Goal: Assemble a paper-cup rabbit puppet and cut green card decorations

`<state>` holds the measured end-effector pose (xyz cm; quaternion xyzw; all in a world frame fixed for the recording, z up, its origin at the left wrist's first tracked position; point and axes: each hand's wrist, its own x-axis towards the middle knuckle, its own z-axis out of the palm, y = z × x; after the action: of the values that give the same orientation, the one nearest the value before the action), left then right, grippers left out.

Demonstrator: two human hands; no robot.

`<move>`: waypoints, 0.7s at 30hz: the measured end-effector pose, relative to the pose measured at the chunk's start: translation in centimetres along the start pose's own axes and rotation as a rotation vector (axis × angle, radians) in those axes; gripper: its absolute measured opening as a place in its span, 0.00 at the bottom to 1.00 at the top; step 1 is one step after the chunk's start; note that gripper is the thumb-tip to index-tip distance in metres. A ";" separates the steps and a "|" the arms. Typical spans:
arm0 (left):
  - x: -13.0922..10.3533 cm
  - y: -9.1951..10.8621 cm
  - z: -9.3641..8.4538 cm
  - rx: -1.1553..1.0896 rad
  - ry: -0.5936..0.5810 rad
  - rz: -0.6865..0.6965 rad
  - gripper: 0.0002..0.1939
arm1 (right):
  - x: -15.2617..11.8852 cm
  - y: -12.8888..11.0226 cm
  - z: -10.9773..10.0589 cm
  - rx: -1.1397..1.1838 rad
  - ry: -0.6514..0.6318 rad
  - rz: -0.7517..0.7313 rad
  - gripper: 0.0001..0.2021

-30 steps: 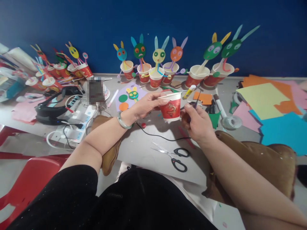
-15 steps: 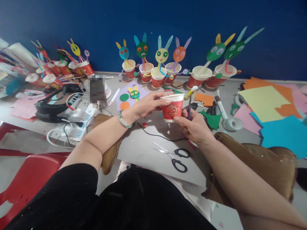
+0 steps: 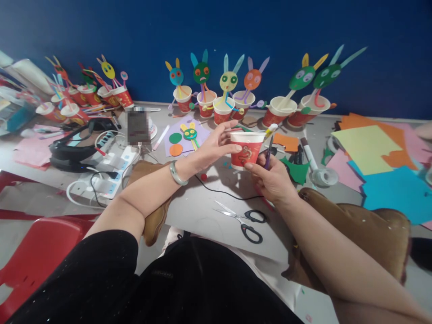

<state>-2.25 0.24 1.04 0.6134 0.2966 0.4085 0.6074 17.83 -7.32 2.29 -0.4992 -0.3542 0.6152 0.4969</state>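
A red paper cup (image 3: 247,155) with a white rim and a gold pattern is held upright above the table. My right hand (image 3: 275,177) is closed around its lower right side, and a slim purple-and-dark tool (image 3: 269,155) also sits in that hand. My left hand (image 3: 216,146) is at the cup's left side, its fingers apart and raised near the rim, the thumb against or just in front of the cup wall. Open scissors (image 3: 240,218) with black handles lie on the table below. A green paper animal face (image 3: 189,133) with yellow ears rests on purple paper (image 3: 168,130).
Several cups with paper animal figures (image 3: 224,108) line the blue wall (image 3: 135,40). Coloured paper sheets (image 3: 388,189) and a tape roll (image 3: 326,175) lie at right. A power strip (image 3: 116,173) with cables is at left. A thin black cable (image 3: 222,192) crosses the table.
My left hand has loosened from the cup, its fingers now spread and lifted. The cup has moved slightly right in my right hand. The scissors have stayed in place.
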 end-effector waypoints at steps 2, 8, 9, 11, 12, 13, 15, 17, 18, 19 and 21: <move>0.2 -0.9 -0.1 0.053 0.020 0.042 0.45 | 0.0 0.0 0.1 -0.003 0.004 -0.008 0.42; -0.1 -1.7 0.0 0.426 0.205 0.312 0.34 | 0.1 0.1 0.1 0.007 0.026 -0.056 0.40; -0.3 -1.4 0.2 0.525 0.226 0.390 0.30 | 0.1 0.1 0.1 0.011 0.024 -0.070 0.39; -0.8 -0.8 0.6 0.699 0.233 0.512 0.24 | 0.2 0.1 0.1 0.011 0.029 -0.094 0.39; -1.0 -0.6 0.7 0.757 0.238 0.565 0.22 | 0.2 0.1 0.0 0.012 0.036 -0.104 0.39; -1.1 -0.5 0.8 0.798 0.241 0.614 0.21 | 0.2 0.1 0.0 0.015 0.045 -0.115 0.40; -1.3 -0.6 1.0 0.843 0.226 0.676 0.20 | 0.1 0.0 0.1 0.029 0.066 -0.134 0.40; -1.3 -1.0 1.1 0.851 0.189 0.688 0.21 | 0.0 0.0 0.1 0.044 0.084 -0.137 0.41; -1.2 -1.2 1.1 0.848 0.170 0.682 0.22 | 0.0 0.0 0.0 0.050 0.089 -0.132 0.41; -1.2 -1.3 1.1 0.840 0.154 0.677 0.22 | 0.0 0.0 0.0 0.053 0.091 -0.128 0.40; -1.1 -1.7 1.1 0.820 0.140 0.681 0.24 | 0.0 0.1 0.0 0.050 0.088 -0.124 0.40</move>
<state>-1.63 -1.14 -0.72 0.8331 0.2560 0.4728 0.1300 17.83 -7.38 2.23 -0.4904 -0.3469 0.5691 0.5615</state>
